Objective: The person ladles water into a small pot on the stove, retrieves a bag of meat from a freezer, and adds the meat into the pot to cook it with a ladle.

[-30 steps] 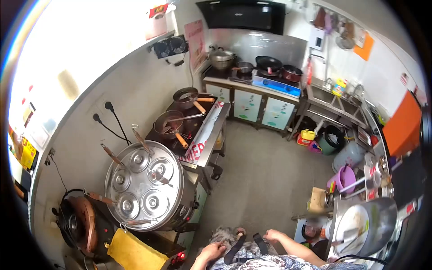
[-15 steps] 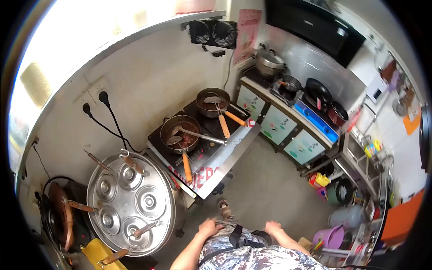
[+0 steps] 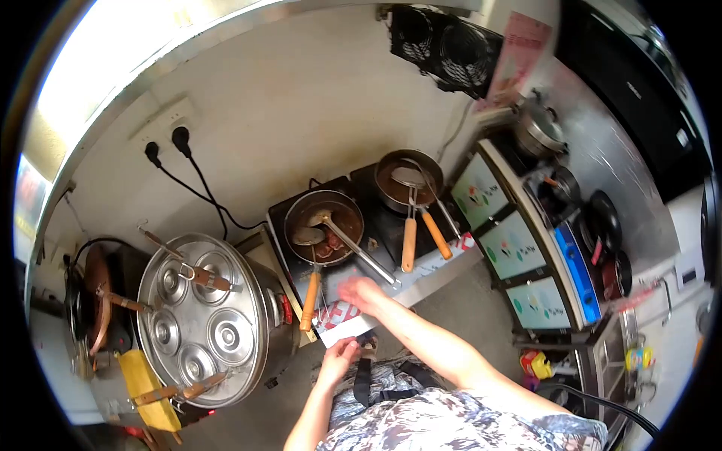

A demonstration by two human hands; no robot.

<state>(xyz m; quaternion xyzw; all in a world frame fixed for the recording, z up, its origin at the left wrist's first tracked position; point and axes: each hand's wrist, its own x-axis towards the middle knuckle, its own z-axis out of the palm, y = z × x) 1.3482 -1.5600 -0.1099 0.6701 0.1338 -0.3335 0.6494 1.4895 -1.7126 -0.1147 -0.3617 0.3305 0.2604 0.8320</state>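
Note:
My right hand (image 3: 361, 293) reaches over the front of the cooktop, smeared by motion, its fingers stretched out with nothing visible in them. It is near a metal ladle (image 3: 352, 242) and the wooden handle of the left pan (image 3: 325, 214). That pan holds dark brown liquid with reddish pieces; a skimmer (image 3: 308, 236) and the ladle's bowl rest in it. Close to the cooktop's front edge is my left hand (image 3: 340, 361), fingers curled in, nothing seen in it. A second pan (image 3: 387, 188) stands at the right rear, with a wooden-handled strainer (image 3: 409, 179) across it.
To the left stands a large steel pot (image 3: 259, 323) with round lids and wooden-handled tools on top. A yellow cloth (image 3: 147, 391) hangs beside it. Black plugs (image 3: 180, 139) sit in the wall. Cabinets (image 3: 511, 259) with a blue gas stove (image 3: 577, 274) are to the right.
My view has turned and moved closer to the cooktop. My right hand has come from beside my body to over the cooktop's front; my left hand has risen near its edge.

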